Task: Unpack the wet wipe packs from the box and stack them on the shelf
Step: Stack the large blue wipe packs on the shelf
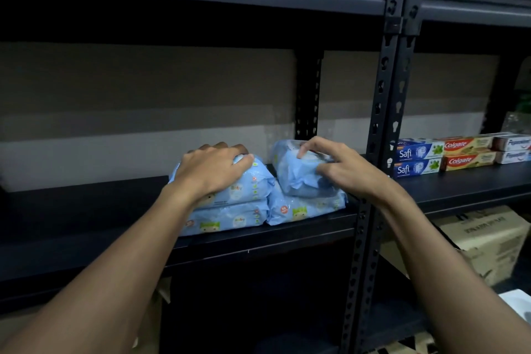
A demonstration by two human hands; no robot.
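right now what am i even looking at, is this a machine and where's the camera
No machine here: these are a person's two bare hands, filmed by one camera worn on the head, looking forward and down. On the dark shelf lie blue wet wipe packs, two piles of two. The left hand curls over the upper left pack, which rests on the lower left pack. The right hand touches the upper right pack, tilted on the lower right pack; whether it grips it I cannot tell. Further right lie toothpaste boxes, and a cardboard box sits below.
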